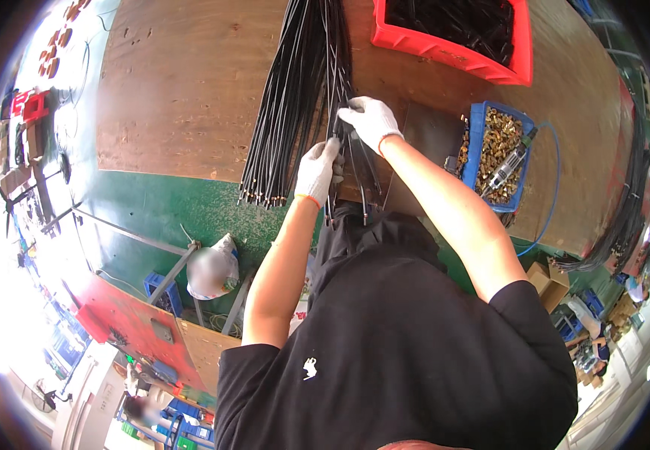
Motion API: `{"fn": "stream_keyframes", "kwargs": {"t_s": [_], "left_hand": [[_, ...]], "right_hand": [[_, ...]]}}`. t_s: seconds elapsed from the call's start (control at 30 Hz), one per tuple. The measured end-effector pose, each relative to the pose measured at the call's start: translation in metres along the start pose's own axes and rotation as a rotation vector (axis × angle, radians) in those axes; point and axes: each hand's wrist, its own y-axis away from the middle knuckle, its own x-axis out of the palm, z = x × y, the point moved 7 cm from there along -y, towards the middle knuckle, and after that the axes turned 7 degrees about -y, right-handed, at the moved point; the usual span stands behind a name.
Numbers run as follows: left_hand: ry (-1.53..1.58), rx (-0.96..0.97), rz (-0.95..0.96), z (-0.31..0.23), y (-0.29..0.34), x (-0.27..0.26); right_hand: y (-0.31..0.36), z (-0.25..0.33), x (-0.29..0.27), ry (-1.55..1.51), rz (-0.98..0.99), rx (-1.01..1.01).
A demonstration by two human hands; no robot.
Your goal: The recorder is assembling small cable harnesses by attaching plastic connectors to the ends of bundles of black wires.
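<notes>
A thin black cable (337, 112) is being pinched by the right hand (370, 121) and gripped lower down by the left hand (317, 172), beside the black cable bundle (287, 105) on the wooden table (182, 82).

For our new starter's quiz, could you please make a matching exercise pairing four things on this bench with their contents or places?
Things:
1. Red bin
2. Blue bin
3. Black cables
4. Air tool

Descriptions:
A. holds brass fittings
B. lies on the brass fittings
C. holds black parts, at the bench's far edge
D. fanned across the wooden bench, under both gloved hands

Pairs: 1-C, 2-A, 3-D, 4-B
</notes>
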Motion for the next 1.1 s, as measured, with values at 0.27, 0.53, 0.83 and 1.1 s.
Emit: {"fn": "stream_keyframes", "kwargs": {"t_s": [0.27, 0.53, 0.83, 1.1], "left_hand": [[-0.736, 0.213, -0.277, -0.035, -0.008, -0.002], [-0.443, 0.055, -0.08, -0.002, -0.057, -0.005], [-1.077, 0.376, -0.724, -0.035, -0.029, -0.021], [-1.334, 0.168, -0.667, -0.039, -0.045, -0.007]], "right_hand": [[0.007, -0.044, -0.031, -0.215, 0.008, 0.076], [0.04, -0.062, 0.006, 0.105, 0.198, 0.133], [0.046, -0.053, -0.024, 0.339, 0.098, -0.017], [0.042, -0.058, -0.061, 0.239, 0.045, -0.108]]}}
